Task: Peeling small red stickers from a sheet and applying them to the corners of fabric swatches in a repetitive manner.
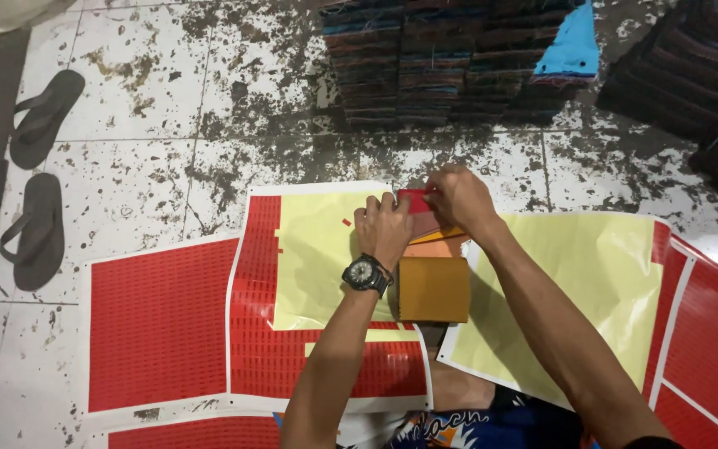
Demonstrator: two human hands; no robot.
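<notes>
Both hands, left hand [384, 229] and right hand [457, 198], pinch a red sticker [415, 200] (fingers closed on it)

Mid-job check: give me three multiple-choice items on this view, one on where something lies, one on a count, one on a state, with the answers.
1. Where do the dark sandals lie?
A. On the tiled floor at the left
B. On top of the stacked pieces
C. On the red sticker sheet

2. How many sandals show?
A. One
B. Two
C. Four

3. What are the two hands doing?
A. Both rest flat on the bare floor
B. The left hand and right hand meet at a small red piece above a folded orange-brown piece
C. One hand holds a sandal

Answers: 1 A, they sit on the tiles left of the red sticker sheet. 2 B, one lies above the other. 3 B, the fingertips of both hands close on the red piece over the yellow backing sheet.
</notes>
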